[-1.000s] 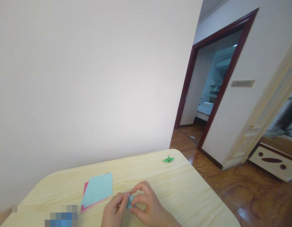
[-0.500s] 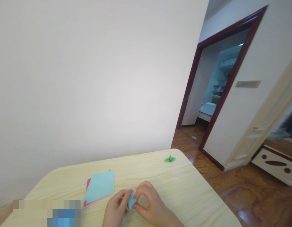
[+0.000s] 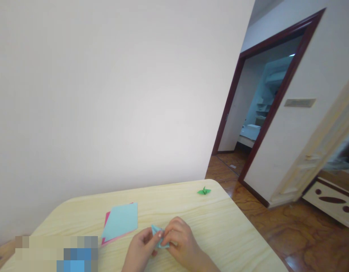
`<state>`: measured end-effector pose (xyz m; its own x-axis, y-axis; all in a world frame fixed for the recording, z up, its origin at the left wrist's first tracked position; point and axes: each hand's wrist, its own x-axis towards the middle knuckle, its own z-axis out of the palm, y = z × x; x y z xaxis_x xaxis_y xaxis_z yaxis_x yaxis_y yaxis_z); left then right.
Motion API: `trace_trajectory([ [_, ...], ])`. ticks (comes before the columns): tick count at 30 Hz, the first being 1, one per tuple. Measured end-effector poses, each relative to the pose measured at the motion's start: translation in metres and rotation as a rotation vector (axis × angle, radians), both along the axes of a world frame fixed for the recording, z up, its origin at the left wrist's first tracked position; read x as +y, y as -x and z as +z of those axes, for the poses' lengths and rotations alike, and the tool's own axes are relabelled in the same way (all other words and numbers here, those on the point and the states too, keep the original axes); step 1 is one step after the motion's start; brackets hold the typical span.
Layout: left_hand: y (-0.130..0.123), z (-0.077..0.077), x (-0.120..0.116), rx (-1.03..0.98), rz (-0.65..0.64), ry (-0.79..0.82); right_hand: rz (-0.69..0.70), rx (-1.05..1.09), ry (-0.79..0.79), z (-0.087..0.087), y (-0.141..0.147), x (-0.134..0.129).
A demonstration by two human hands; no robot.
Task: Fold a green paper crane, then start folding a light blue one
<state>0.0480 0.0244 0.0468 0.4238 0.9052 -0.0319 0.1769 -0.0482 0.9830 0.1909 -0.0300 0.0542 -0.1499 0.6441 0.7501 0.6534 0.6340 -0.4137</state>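
The left hand (image 3: 139,249) and right hand (image 3: 181,244) pinch a folded blue paper (image 3: 159,237) between them, its shape hard to tell — a green origami crane (image 3: 204,191) sits near the desk's (image 3: 219,230) far corner.

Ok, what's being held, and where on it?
A folded light-blue paper, pinched near its middle between the left hand and right hand; its top corner sticks out.

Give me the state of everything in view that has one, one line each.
left hand, pinching the paper from the left
right hand, pinching the paper from the right
folded light-blue paper, creased to a point, held between both hands
light-blue sheet, flat, lying on the pink sheet
pink sheet, flat, mostly covered
green origami crane, folded, resting on the table
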Motion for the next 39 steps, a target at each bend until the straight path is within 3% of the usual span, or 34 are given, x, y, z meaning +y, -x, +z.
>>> trace_trajectory([
  [11,0.002,0.002,0.001,0.023,0.081,-0.051,0.020,-0.087,-0.015,0.004,0.000,-0.004],
  [19,0.005,-0.003,0.004,-0.079,0.095,0.110,0.045,-0.181,0.053,0.010,-0.002,-0.011],
  [23,0.005,0.002,0.003,-0.070,0.133,0.034,0.065,-0.004,0.187,0.011,0.003,-0.012],
  [27,0.004,0.004,0.002,-0.038,0.132,-0.063,-0.148,0.396,0.414,-0.004,0.007,-0.002],
  [29,0.004,0.003,0.003,-0.021,0.127,-0.078,-0.126,0.535,0.569,-0.010,0.008,0.003],
  [34,0.003,0.000,0.004,-0.033,0.120,-0.084,0.053,0.627,0.787,-0.010,0.007,0.006],
  [37,0.004,-0.004,0.005,-0.072,0.160,-0.084,-0.021,0.611,0.770,-0.010,0.005,0.005],
  [39,0.006,-0.006,0.006,-0.042,0.230,-0.198,-0.107,0.508,0.718,-0.012,0.002,0.005],
])
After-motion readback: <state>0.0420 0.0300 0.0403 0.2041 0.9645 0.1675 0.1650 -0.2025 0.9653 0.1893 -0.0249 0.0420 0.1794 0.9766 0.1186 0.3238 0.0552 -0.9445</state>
